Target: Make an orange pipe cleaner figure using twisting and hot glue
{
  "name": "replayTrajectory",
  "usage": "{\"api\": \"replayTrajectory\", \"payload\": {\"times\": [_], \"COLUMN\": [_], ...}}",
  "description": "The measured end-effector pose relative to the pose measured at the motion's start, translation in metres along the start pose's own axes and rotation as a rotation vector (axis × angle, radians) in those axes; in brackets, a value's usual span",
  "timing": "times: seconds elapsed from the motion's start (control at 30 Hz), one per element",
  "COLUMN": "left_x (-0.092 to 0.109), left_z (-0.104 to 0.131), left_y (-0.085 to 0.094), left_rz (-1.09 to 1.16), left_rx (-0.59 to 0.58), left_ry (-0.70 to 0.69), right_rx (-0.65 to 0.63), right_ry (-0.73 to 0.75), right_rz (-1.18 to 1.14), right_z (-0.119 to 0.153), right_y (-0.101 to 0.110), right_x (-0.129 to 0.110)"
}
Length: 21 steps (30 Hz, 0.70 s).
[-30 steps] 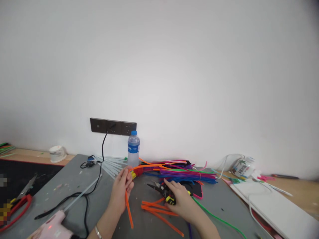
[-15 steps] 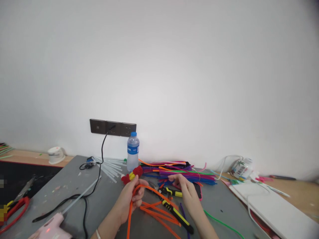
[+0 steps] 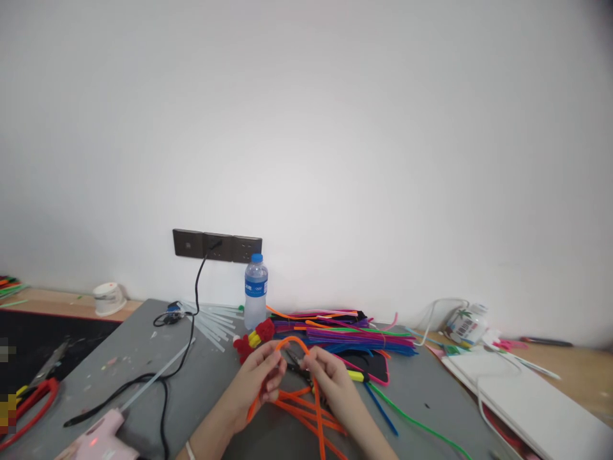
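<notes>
Here you are with an orange pipe cleaner (image 3: pixel 293 340) bent into an arch between your two hands, its curve rising at the far side of your fingers. Your left hand (image 3: pixel 261 375) has it pinched between thumb and fingers (image 3: pixel 273 378), and that end slants down to the near left, partly behind the hand. Your right hand (image 3: pixel 331 378) pinches the other side of the arch with thumb and fingertips, and from there the strand drops toward you, past the near edge of the view.

Just beyond and between your hands lie the pliers (image 3: pixel 355 376), partly hidden, one yellow grip showing to the right. Loose orange pipe cleaners (image 3: pixel 306 415) lie crossed on the grey counter (image 3: pixel 201 390) below your fingers. Near your left hand, on the far side, there's a red and yellow fuzzy piece (image 3: pixel 256 338), with the water bottle (image 3: pixel 256 295) upright just behind it. A multicoloured pile of pipe cleaners (image 3: pixel 359 337) spreads across the far side, and the pink-edged phone (image 3: pixel 373 366) lies right by it. Over at near left, you've got the pink glue gun (image 3: pixel 99 441).
</notes>
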<state>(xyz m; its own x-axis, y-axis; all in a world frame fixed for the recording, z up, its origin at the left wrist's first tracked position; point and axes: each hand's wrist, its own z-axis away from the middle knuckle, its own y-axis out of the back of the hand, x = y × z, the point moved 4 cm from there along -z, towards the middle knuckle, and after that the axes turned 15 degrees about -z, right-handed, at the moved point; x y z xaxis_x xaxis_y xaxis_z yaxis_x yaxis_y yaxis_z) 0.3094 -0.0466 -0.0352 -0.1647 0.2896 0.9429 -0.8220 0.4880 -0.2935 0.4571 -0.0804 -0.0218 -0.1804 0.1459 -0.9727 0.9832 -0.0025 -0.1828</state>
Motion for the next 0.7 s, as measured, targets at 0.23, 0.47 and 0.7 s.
{"api": "replayTrajectory", "payload": {"times": [0.23, 0.47, 0.7], "left_x": [-0.011, -0.014, -0.028], "left_z": [0.002, 0.008, 0.007], "left_y": [-0.008, -0.021, -0.020], "left_rz": [-0.071, -0.162, -0.199], "left_rx": [-0.090, -0.161, -0.229], "left_ry": [0.022, 0.069, 0.142], "right_rx": [0.096, 0.057, 0.079], "right_ry": [0.024, -0.068, 0.005], "right_rz": [-0.116, -0.080, 0.025], "right_z": [-0.005, -0.002, 0.001], "right_y": [0.019, 0.007, 0.004], "right_x": [0.006, 0.011, 0.001]}}
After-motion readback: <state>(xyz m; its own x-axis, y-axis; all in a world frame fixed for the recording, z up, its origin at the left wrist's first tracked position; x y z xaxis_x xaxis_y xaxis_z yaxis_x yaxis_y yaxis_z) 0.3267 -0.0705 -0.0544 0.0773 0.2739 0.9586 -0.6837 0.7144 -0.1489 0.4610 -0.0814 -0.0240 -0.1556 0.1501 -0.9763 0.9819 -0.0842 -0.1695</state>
